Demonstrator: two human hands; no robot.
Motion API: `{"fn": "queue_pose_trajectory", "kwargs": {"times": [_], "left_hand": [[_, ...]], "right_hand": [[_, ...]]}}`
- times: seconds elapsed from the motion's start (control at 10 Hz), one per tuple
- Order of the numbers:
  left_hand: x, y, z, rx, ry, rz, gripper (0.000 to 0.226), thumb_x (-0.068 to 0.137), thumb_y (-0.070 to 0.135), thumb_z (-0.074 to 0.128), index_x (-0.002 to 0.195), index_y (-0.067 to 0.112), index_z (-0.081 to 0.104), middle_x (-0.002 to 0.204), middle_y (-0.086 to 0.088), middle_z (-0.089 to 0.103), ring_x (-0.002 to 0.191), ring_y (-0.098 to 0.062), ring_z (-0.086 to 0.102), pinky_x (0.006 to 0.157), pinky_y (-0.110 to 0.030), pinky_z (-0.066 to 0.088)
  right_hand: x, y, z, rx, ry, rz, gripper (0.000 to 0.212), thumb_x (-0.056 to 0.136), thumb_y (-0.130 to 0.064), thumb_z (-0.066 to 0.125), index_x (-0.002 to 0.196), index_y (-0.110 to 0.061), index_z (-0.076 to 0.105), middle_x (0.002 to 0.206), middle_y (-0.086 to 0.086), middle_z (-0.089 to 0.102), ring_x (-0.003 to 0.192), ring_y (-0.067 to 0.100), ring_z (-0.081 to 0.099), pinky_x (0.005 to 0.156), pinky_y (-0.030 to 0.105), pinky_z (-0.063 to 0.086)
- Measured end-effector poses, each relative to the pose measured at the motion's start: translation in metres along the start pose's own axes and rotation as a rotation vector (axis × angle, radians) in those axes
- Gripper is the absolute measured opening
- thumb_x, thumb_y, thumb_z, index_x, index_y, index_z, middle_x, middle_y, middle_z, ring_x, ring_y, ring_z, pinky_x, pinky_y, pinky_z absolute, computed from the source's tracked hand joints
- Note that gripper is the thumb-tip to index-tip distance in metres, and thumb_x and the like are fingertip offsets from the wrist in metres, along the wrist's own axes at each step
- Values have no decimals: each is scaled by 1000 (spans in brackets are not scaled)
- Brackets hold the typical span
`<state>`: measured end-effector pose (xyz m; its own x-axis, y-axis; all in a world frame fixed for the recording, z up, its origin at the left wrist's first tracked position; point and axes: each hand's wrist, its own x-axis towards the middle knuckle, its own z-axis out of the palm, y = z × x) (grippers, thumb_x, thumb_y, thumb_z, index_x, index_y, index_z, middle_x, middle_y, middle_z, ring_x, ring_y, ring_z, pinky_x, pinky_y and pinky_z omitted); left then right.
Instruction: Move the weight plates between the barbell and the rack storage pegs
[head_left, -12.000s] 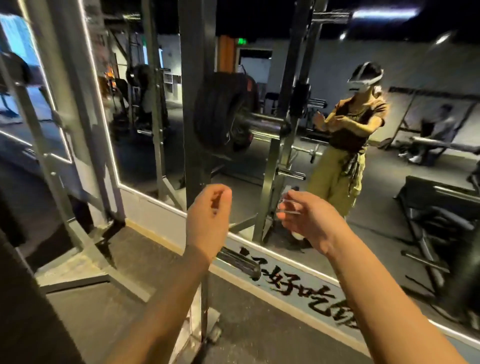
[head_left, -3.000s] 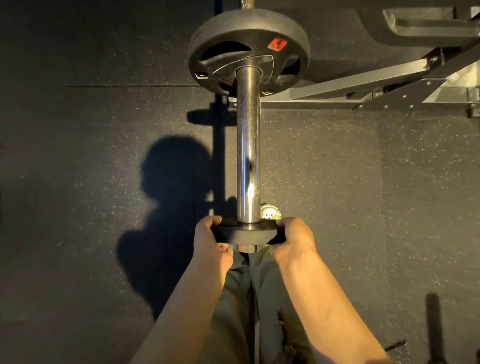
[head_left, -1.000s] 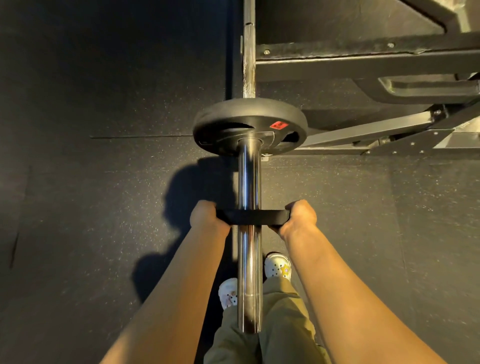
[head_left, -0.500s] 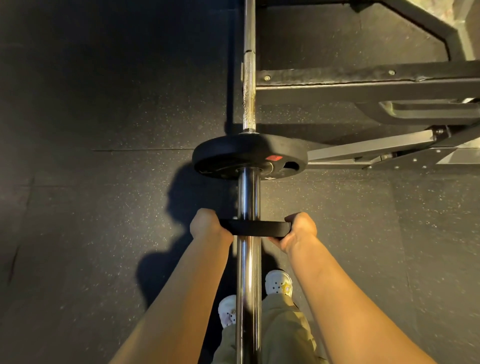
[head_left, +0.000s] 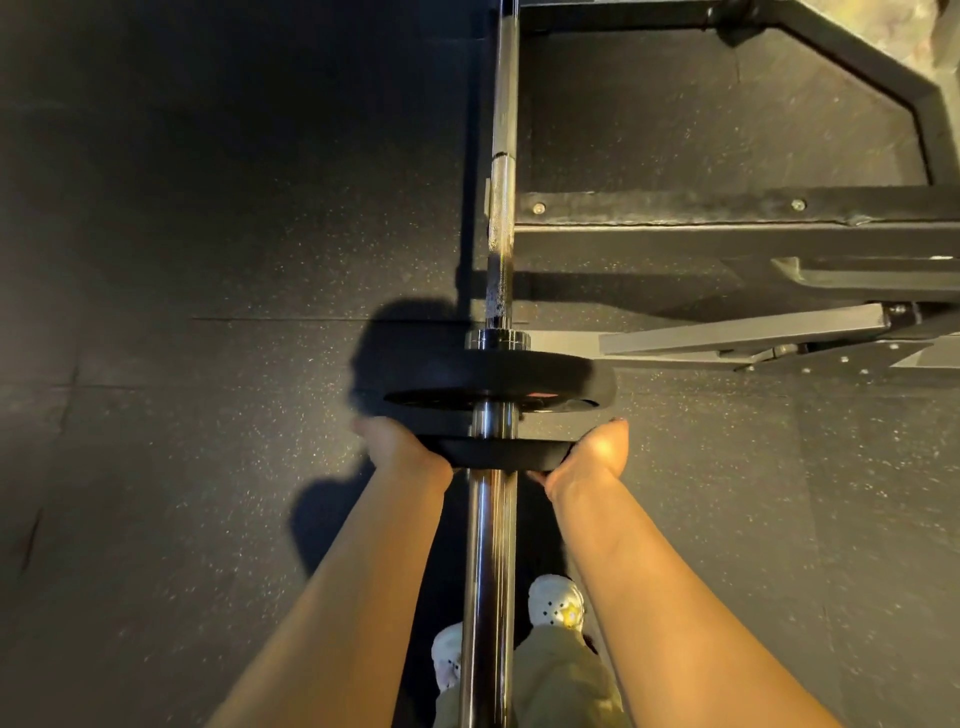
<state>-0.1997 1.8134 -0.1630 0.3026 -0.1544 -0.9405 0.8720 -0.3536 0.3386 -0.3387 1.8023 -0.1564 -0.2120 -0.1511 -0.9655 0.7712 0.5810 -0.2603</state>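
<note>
A person looks straight down a chrome barbell sleeve while both hands hold a small black weight plate threaded on it. The left hand grips the plate's left edge and the right hand grips its right edge, fingers wrapped behind the rim and out of sight, so the plate sits squarely between the two hands with the sleeve passing through its centre hole. The plate is seen nearly edge-on, its flat faces turned along the bar, toward the viewer and away.

Just beyond it, a larger black weight plate sits on the same sleeve, close to the small one; whether the two touch cannot be told from this angle. A red label shows faintly on the larger plate's near face. Behind that plate is the sleeve's chrome collar, and past it the thinner bar shaft runs on toward the top of the frame.

The barbell's long axis runs straight away from the person, from the bottom edge to the top, roughly down the middle of the view. To the right stand the black steel rack frame and a grey angled brace. Below the arms, olive trousers and two white clogs stand on dark speckled rubber flooring, where the arms and plates cast a shadow to the left.
</note>
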Motion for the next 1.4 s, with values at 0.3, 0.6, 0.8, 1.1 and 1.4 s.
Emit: {"fn": "queue_pose_trajectory", "kwargs": {"times": [0.3, 0.6, 0.8, 1.1, 1.4], "left_hand": [[3, 19, 41, -56, -174, -100, 79, 83, 74, 35, 145, 24, 36, 145, -6, 44, 133, -34, 41, 109, -55, 31], [-13, 44, 14, 71, -285, -276, 49, 94, 56, 44, 123, 18, 51, 123, -14, 57, 114, -36, 54, 99, -52, 44], [-13, 157, -49, 251, -445, -331, 44, 98, 27, 48, 137, 7, 43, 122, -24, 55, 115, -36, 54, 87, -45, 46], [-30, 350, -97, 754, -473, 406, 29, 101, 19, 41, 127, 10, 50, 114, -12, 59, 101, -23, 58, 88, -28, 44], [0, 397, -40, 1209, -482, 663, 22, 95, 8, 52, 74, 15, 52, 75, -8, 58, 69, -19, 53, 56, -23, 37]], "right_hand": [[16, -26, 29, 84, -20, 32, 44, 89, -55, 42, 115, -26, 61, 108, 4, 68, 100, 29, 62, 95, 51, 47], [-6, -7, 28, 77, -26, -166, 53, 87, -62, 44, 120, -24, 58, 113, 7, 65, 103, 29, 60, 95, 51, 47], [-69, 30, 42, -248, 292, -562, 58, 90, -41, 54, 140, -17, 37, 127, 10, 50, 104, 25, 51, 89, 38, 42], [-129, 80, 95, -2031, 221, -1045, 64, 86, -52, 56, 141, -24, 38, 152, 9, 26, 140, 33, 18, 113, 46, 24], [-134, 74, 154, -2112, 412, -370, 49, 98, -21, 42, 146, -16, 35, 151, 14, 30, 141, 38, 18, 112, 58, 20]]}}
